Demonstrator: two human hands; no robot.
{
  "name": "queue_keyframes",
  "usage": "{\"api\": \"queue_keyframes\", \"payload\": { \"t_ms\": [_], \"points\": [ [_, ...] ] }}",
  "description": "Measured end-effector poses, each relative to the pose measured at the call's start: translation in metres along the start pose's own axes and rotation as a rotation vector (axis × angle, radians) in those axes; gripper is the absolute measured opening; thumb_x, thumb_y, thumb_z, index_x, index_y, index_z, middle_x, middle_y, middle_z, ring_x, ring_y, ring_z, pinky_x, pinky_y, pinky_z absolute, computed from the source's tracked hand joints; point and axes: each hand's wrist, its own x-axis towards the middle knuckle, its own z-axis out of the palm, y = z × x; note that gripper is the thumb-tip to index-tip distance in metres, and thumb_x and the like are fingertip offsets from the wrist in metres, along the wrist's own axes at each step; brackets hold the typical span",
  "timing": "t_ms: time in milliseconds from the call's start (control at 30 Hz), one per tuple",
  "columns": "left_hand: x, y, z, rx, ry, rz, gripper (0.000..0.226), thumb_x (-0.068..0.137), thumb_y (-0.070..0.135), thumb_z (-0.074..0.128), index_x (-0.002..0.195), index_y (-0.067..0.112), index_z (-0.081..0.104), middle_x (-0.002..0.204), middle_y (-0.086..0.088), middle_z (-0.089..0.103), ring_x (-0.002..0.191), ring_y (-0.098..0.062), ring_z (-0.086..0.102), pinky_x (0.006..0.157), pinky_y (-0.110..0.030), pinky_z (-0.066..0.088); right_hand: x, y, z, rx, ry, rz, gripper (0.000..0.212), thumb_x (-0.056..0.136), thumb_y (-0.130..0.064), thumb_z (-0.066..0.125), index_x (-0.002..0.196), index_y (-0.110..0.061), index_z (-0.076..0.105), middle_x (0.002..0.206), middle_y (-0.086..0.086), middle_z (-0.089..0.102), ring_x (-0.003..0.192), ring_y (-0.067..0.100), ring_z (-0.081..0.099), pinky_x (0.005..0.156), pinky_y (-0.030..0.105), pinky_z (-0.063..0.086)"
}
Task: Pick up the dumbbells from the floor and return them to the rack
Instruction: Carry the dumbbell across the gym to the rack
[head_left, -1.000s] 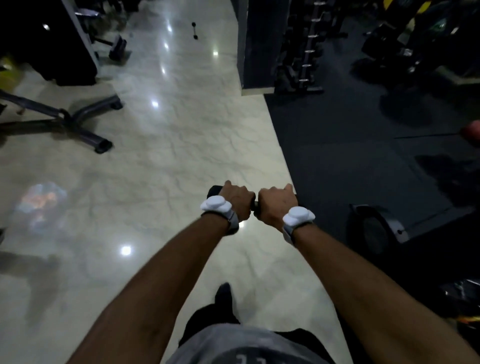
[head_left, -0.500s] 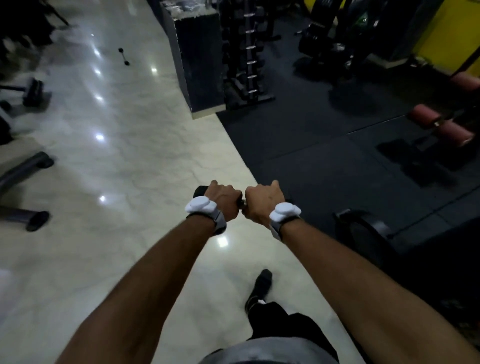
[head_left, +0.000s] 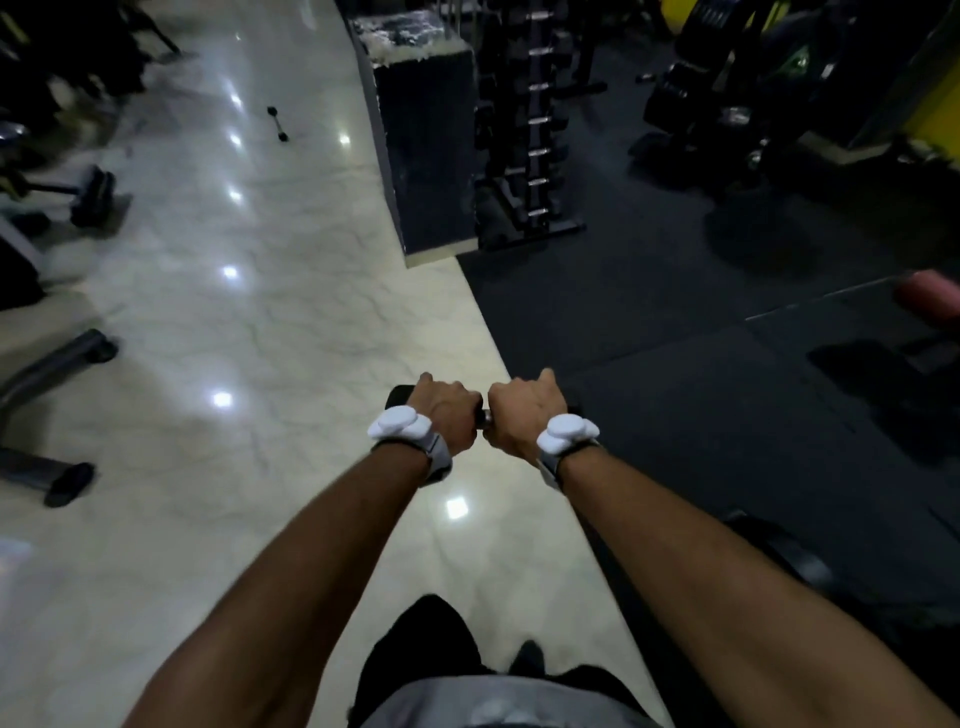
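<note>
Both fists wrapped round one dumbbell (head_left: 480, 414), left hand (head_left: 445, 415) and right hand (head_left: 525, 413) side by side, carried out front at arm's length. Closer now to the rack (head_left: 535, 135) than a second ago — nearly there, still to be shelved. Another dumbbell on the floor (head_left: 277, 123) far off.

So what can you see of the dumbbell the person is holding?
Not much shows. The dumbbell is held level, off the floor, out in front of the person. The left hand and right hand grip it side by side, hiding most of it. A dark, rounded end pokes out past the left hand, and a short shiny metal-looking bit of bar shows between the hands. The other end is too dark to make out.
</note>
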Motion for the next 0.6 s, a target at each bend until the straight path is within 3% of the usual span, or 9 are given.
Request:
{"api": "queue_keyframes", "payload": {
  "t_ms": [267,467,600],
  "points": [
    [0.17,-0.075,-0.002,-0.014,0.023,0.076,0.012,0.092,0.032,0.049,0.094,0.028,0.059,0.103,0.0,0.071,0.093,-0.024,0.068,0.087,-0.037,0.038,0.165,0.05,-0.01,0.003,-0.031,0.091,0.013,0.086,-0.035,0.059,0.084,-0.026,0.05,0.089,0.0,0.07,0.07,0.026,0.055,0.094,0.047,0.032],
    [0.28,-0.134,-0.033,-0.04,0.108,0.18,0.013,0.09,0.033,0.053,0.094,0.025,0.062,0.106,-0.002,0.071,0.098,-0.025,0.068,0.09,-0.035,0.041,0.27,0.082,-0.046,0.026,0.025,0.179,0.016,0.086,-0.039,0.058,0.084,-0.026,0.05,0.09,0.002,0.071,0.082,0.027,0.067,0.1,0.05,0.033],
    [0.338,-0.159,-0.049,-0.03,0.139,0.261,0.013,0.089,0.034,0.054,0.086,0.025,0.063,0.099,-0.001,0.073,0.094,-0.025,0.069,0.083,-0.034,0.041,0.314,0.1,-0.062,0.057,0.03,0.243,0.016,0.089,-0.04,0.057,0.085,-0.03,0.046,0.097,0.003,0.072,0.09,0.028,0.068,0.106,0.052,0.03]
  ]
}}
